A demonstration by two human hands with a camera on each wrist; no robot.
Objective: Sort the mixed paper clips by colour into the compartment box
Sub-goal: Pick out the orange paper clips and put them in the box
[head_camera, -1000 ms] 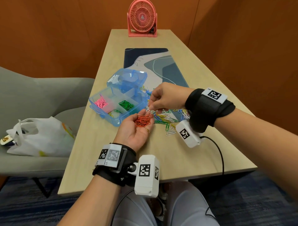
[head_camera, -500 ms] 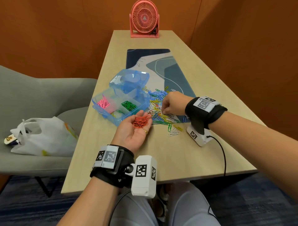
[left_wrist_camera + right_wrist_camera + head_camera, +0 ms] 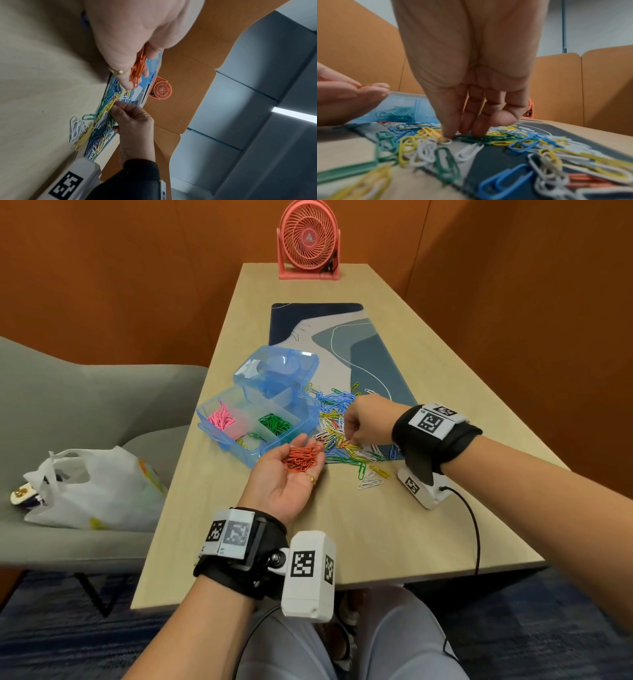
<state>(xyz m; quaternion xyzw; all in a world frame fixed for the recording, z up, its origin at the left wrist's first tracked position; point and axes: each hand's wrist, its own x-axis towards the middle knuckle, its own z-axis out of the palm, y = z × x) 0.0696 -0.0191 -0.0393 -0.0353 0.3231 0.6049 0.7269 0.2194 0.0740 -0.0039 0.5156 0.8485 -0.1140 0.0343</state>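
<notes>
My left hand [image 3: 286, 486] lies palm up just in front of the blue compartment box [image 3: 310, 415], with a heap of orange clips [image 3: 303, 457] resting on its relaxed fingers. The box holds pink clips [image 3: 222, 417] and green clips [image 3: 275, 422] in separate compartments. Its lid [image 3: 277, 368] stands open behind. The mixed pile of clips [image 3: 337, 419] spreads to the right of the box. My right hand [image 3: 356, 429] is curled knuckles-up over the pile. In the right wrist view its thumb and fingertips [image 3: 448, 134] are drawn together on clips in the pile [image 3: 426, 142]; which clip they pinch is hidden.
A blue and grey desk mat [image 3: 342, 337] lies under part of the pile. A pink fan [image 3: 309, 239] stands at the table's far end. Loose white, green and yellow clips [image 3: 370, 477] lie near the right wrist camera. A plastic bag [image 3: 92, 487] sits on the grey chair at left.
My right hand left the left palm, where it had brought a clip, and went back down to the pile. The left hand stayed palm up with the orange clips.
</notes>
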